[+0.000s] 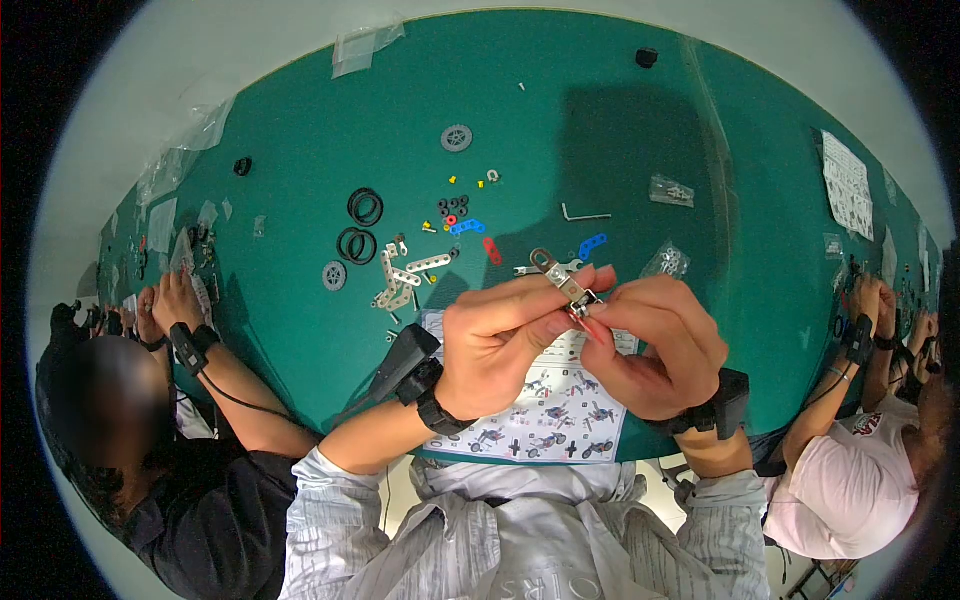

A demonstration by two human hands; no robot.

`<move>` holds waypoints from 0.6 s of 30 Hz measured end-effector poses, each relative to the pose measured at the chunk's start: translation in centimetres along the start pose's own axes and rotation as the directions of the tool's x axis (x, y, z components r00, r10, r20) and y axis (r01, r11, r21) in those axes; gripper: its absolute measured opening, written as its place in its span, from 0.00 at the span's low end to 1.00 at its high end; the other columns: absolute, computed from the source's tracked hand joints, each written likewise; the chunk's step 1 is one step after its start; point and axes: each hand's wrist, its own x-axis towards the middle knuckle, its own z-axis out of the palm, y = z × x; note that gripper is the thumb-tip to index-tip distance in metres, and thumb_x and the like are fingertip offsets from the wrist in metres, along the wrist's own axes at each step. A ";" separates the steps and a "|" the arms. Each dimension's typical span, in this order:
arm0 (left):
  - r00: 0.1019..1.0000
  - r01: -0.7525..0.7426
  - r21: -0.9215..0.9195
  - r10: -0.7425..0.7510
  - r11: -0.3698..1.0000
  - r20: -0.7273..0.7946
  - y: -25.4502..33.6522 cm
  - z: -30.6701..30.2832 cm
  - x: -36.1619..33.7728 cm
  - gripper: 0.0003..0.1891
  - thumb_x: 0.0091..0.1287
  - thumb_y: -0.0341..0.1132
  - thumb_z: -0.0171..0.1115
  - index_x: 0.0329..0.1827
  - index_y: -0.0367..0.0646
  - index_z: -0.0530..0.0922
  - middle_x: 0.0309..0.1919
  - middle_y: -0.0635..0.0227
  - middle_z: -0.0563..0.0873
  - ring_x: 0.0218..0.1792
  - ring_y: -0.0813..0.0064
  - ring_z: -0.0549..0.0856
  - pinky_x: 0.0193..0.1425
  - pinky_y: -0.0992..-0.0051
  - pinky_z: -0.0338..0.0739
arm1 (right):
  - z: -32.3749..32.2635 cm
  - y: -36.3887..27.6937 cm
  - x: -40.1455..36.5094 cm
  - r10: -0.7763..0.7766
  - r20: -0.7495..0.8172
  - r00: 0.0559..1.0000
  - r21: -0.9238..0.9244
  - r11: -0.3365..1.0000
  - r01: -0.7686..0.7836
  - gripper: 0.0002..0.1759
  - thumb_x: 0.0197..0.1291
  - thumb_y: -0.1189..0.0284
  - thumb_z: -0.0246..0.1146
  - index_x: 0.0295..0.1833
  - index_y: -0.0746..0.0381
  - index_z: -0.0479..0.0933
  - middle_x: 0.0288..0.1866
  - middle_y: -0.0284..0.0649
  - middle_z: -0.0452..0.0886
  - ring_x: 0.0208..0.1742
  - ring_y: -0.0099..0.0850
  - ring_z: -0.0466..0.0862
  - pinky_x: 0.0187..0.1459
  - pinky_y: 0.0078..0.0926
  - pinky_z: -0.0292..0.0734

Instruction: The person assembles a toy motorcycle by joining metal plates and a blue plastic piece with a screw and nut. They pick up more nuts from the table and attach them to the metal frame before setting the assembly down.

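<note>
Both hands — left hand (500,345) and right hand (655,345) — pinch a small metal strip (558,275) between fingertips, held above the instruction sheet (545,415) (near edge of the green desk (700,130)).

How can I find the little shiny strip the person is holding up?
Find the big green table, then the printed instruction sheet at its near edge. Above it, the left hand and right hand pinch a silver metal strip with holes. The other pale strips lie flat on the table; only this one is held up.
</note>
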 end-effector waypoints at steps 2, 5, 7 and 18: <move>1.000 -0.018 0.023 0.018 1.000 0.020 -0.2 -0.2 -0.1 0.19 0.77 0.31 0.60 0.68 0.33 0.78 0.56 0.45 0.88 0.58 0.54 0.88 0.60 0.65 0.82 | -0.1 0.0 0.1 0.005 0.007 1.000 0.019 1.000 -0.006 0.15 0.44 0.85 0.75 0.40 0.65 0.84 0.33 0.41 0.84 0.29 0.34 0.86 0.30 0.27 0.82; 1.000 -0.008 0.014 0.008 1.000 -0.013 0.2 -0.1 -0.1 0.15 0.73 0.25 0.63 0.61 0.34 0.83 0.57 0.47 0.88 0.56 0.58 0.90 0.59 0.67 0.82 | -0.3 0.2 0.1 0.010 0.039 0.999 0.072 0.997 -0.013 0.15 0.44 0.85 0.75 0.40 0.65 0.84 0.33 0.41 0.84 0.29 0.34 0.86 0.29 0.27 0.81; 0.999 -0.003 -0.006 0.002 1.000 -0.036 0.4 0.1 0.1 0.14 0.71 0.22 0.64 0.59 0.35 0.85 0.57 0.48 0.88 0.54 0.61 0.90 0.59 0.68 0.82 | -0.2 0.2 0.1 0.000 0.038 0.999 0.036 0.999 -0.001 0.15 0.44 0.85 0.75 0.40 0.65 0.84 0.33 0.41 0.84 0.29 0.35 0.85 0.29 0.27 0.81; 0.997 0.002 -0.032 -0.004 0.999 -0.076 0.2 0.7 -0.3 0.16 0.71 0.23 0.64 0.61 0.35 0.84 0.58 0.48 0.87 0.55 0.63 0.90 0.58 0.70 0.83 | 0.0 0.1 -0.2 -0.036 0.001 0.999 -0.020 0.999 0.036 0.16 0.42 0.85 0.76 0.40 0.66 0.84 0.32 0.41 0.84 0.28 0.34 0.85 0.28 0.27 0.81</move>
